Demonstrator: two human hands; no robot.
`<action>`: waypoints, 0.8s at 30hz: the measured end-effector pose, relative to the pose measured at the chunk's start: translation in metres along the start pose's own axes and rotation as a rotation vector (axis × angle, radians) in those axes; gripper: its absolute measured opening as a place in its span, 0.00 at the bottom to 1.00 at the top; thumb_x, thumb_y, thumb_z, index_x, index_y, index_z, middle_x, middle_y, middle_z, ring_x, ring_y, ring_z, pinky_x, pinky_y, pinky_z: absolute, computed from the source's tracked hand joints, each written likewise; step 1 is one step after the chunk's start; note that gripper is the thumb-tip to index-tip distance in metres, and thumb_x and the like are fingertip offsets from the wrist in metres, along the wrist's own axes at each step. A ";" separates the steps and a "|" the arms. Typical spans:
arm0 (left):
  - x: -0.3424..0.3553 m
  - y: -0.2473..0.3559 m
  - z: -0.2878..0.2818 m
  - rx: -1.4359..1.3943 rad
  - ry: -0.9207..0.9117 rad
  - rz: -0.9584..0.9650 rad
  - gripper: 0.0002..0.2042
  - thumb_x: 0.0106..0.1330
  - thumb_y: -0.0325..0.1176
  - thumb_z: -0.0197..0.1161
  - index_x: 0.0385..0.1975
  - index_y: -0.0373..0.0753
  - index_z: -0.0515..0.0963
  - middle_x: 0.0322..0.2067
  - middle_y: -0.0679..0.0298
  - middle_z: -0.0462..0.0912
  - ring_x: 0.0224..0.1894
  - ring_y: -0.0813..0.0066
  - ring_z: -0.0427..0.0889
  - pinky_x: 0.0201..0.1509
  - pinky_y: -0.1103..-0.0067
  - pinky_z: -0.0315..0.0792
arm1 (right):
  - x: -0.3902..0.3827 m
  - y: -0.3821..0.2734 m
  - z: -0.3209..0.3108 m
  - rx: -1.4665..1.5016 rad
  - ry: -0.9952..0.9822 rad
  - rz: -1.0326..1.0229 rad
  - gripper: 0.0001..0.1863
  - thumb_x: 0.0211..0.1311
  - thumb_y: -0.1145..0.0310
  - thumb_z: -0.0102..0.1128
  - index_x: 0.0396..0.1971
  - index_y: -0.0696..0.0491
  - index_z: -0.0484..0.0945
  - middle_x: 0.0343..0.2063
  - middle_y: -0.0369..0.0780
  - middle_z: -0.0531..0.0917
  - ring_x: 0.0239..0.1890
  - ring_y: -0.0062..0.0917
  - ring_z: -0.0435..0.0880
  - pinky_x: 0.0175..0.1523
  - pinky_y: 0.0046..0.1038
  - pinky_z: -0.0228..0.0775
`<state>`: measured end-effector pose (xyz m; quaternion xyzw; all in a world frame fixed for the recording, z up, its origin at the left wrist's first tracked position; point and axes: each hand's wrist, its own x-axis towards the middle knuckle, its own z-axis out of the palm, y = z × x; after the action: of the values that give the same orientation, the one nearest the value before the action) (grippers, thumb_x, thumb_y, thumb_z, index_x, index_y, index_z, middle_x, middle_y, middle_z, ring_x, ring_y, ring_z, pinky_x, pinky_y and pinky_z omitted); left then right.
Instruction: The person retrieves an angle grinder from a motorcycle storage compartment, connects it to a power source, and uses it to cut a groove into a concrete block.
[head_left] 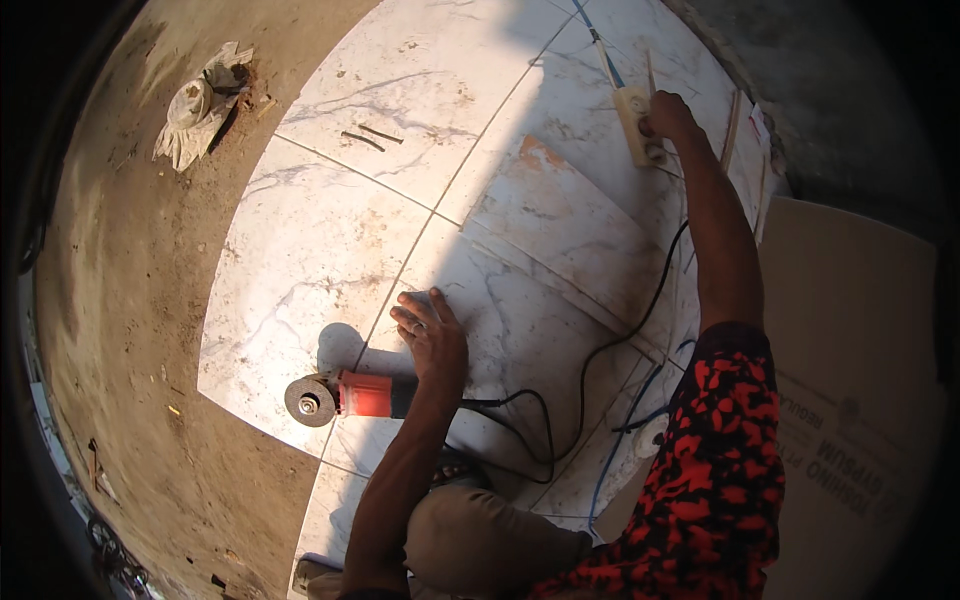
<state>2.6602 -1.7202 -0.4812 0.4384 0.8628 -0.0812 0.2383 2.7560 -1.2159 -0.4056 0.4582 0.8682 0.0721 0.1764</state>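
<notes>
My left hand (429, 335) rests on the marble-patterned tile (300, 230) with fingers spread. Beside that forearm lies a red-and-black angle grinder (365, 394) with a grey disc, its black cord looping rightward. My right hand (671, 118) is at a cream power strip (638, 150), fingers closed at its sockets; what they hold there is hidden. Blue and white cable leads from the strip's far end, and a thin stick stands up near it. Two dark rod-like pieces (371, 137) lie on the upper left tiles.
A crumpled pale sack (195, 108) lies on the dusty ground (120, 330) at left. A printed grey board (850, 330) is at right, and a dark grey surface lies beyond the tiles' upper right edge. A loose square tile (545, 210) and blue wire (630, 405) are on the tiled surface.
</notes>
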 end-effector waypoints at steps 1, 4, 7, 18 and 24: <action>0.000 0.001 0.001 0.005 0.020 0.007 0.28 0.70 0.28 0.51 0.69 0.29 0.56 0.65 0.21 0.48 0.64 0.21 0.61 0.66 0.53 0.66 | 0.003 0.001 0.000 -0.002 -0.001 -0.001 0.20 0.42 0.59 0.71 0.27 0.63 0.82 0.31 0.54 0.86 0.38 0.42 0.87 0.47 0.36 0.80; 0.000 0.004 0.001 -0.008 -0.002 0.025 0.28 0.69 0.27 0.52 0.69 0.28 0.56 0.65 0.20 0.49 0.64 0.20 0.61 0.66 0.52 0.65 | 0.007 0.006 0.000 -0.031 -0.086 -0.017 0.21 0.40 0.60 0.73 0.29 0.63 0.82 0.32 0.54 0.85 0.39 0.42 0.87 0.47 0.37 0.80; -0.002 -0.004 -0.003 -0.016 0.009 0.014 0.29 0.69 0.27 0.53 0.69 0.27 0.56 0.64 0.20 0.50 0.64 0.19 0.60 0.66 0.51 0.65 | 0.008 0.000 -0.001 -0.042 -0.170 -0.047 0.21 0.43 0.59 0.71 0.31 0.63 0.83 0.33 0.54 0.85 0.39 0.43 0.87 0.48 0.38 0.79; 0.000 0.002 0.007 -0.064 0.046 0.021 0.29 0.69 0.27 0.52 0.70 0.28 0.54 0.65 0.20 0.46 0.64 0.17 0.57 0.66 0.49 0.63 | -0.001 0.009 0.023 -0.084 -0.116 -0.086 0.14 0.60 0.63 0.59 0.35 0.59 0.81 0.37 0.52 0.85 0.42 0.46 0.85 0.49 0.42 0.78; -0.005 -0.008 0.001 -0.052 -0.047 -0.028 0.29 0.70 0.28 0.51 0.70 0.29 0.55 0.65 0.20 0.46 0.64 0.17 0.57 0.66 0.48 0.63 | 0.008 -0.012 0.043 -0.016 0.005 -0.069 0.13 0.62 0.63 0.58 0.34 0.58 0.80 0.35 0.52 0.84 0.42 0.46 0.85 0.47 0.44 0.78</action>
<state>2.6565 -1.7292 -0.4798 0.4179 0.8649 -0.0723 0.2686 2.7592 -1.2179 -0.4508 0.4262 0.8833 0.0741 0.1805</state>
